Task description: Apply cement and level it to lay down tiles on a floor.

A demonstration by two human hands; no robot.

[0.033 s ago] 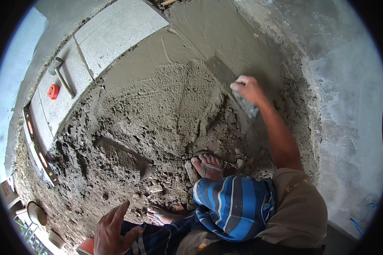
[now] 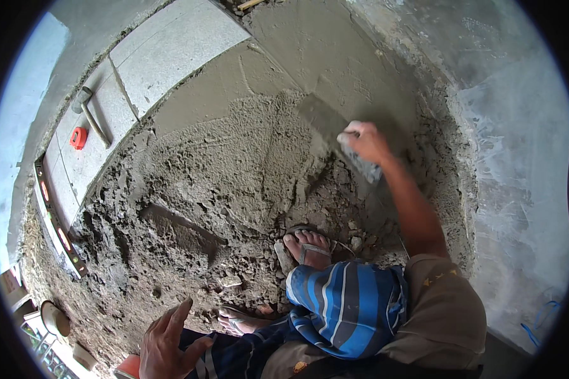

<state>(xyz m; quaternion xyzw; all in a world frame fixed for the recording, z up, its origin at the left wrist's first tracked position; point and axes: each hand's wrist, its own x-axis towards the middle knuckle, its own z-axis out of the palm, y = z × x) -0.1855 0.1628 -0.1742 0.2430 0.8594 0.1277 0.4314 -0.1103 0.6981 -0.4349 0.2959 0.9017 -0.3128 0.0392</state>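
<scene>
My right hand (image 2: 365, 143) is closed round the handle of a flat rectangular plastering trowel (image 2: 322, 119), whose grey blade lies against the wet mortar. Its far end meets the smoothed mortar (image 2: 348, 57); the near end, caked with mortar, sits over the rough edge. Left of the blade spreads coarser, unsmoothed mortar (image 2: 234, 158). At the lower left my left hand (image 2: 167, 344) holds nothing, its fingers stretched out beside my knee. Partly hidden under that hand is an orange-red object (image 2: 128, 366) I cannot make out.
Pale floor tiles (image 2: 177, 41) at the upper left carry a mallet (image 2: 93, 117) and a red tape measure (image 2: 78, 138). A spirit level (image 2: 58, 221) lies along their near end. Rubble and stones (image 2: 231, 280) surround my sandalled feet (image 2: 308, 247). A grey wall (image 2: 518, 158) rises at the right.
My right hand and the trowel have shifted slightly toward me and to the left across the mortar. The left hand stays where it was.
</scene>
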